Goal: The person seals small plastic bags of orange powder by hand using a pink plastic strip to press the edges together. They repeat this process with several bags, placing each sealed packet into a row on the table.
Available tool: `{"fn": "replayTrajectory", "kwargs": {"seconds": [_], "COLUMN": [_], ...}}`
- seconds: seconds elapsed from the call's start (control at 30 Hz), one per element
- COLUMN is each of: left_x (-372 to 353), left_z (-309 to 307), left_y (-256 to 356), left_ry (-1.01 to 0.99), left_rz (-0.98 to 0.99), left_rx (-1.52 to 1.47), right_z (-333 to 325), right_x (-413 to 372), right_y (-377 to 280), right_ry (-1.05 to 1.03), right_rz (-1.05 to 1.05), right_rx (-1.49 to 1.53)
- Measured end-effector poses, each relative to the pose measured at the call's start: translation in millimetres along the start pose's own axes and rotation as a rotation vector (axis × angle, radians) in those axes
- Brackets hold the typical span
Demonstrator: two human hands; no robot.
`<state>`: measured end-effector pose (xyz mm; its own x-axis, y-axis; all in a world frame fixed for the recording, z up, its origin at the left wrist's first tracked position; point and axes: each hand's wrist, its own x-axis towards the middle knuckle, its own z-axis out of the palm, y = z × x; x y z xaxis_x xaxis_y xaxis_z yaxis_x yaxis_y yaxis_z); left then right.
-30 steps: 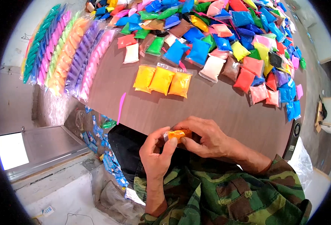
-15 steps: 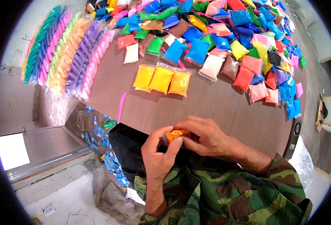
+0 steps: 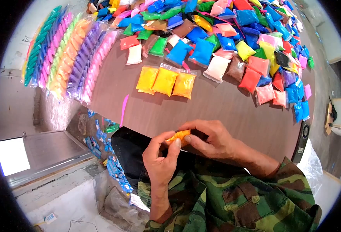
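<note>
A small bag of orange modelling clay (image 3: 180,135) is held between my two hands near the table's front edge. My left hand (image 3: 160,157) pinches its left end, with the thumb on the near side and the fingers behind. At the other end, my right hand (image 3: 216,141) grips it between curled fingers and thumb. Fingers hide part of the bag. Beyond the hands, several yellow clay bags (image 3: 165,82) lie side by side on the brown table (image 3: 139,112). A pink plastic stick (image 3: 124,110) rests to their left, close to the edge.
A large heap of coloured clay bags (image 3: 216,42) covers the back and right of the table. Twisted, coloured lengths in clear wrap (image 3: 68,58) hang over the left edge. A black device (image 3: 304,135) stands at the right edge. Blue packets (image 3: 116,170) lie on the floor at left.
The orange bag has turned in my fingers and shows more of its side. My right thumb has shifted against it, and my left hand has moved slightly left.
</note>
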<state>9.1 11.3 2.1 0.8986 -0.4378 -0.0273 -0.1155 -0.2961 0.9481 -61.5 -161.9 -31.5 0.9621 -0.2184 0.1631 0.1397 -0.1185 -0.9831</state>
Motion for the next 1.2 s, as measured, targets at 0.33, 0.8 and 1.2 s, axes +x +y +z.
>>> {"fn": "replayTrajectory", "kwargs": {"seconds": [0.33, 0.8, 1.2], "left_x": [5, -1, 0], "left_z": [-2, -3, -7], "left_y": [-7, -9, -11], "left_ry": [-0.098, -0.084, -0.093], "left_rz": [0.117, -0.042, -0.146], "left_rx": [0.044, -0.004, -0.185], "right_z": [-2, 0, -7], "right_x": [-1, 0, 3], "right_y": [-4, -1, -12], "right_ry": [-0.02, 0.077, -0.016], "right_rz": [0.025, 0.048, 0.065], "right_rx": [-0.015, 0.057, 0.056]}}
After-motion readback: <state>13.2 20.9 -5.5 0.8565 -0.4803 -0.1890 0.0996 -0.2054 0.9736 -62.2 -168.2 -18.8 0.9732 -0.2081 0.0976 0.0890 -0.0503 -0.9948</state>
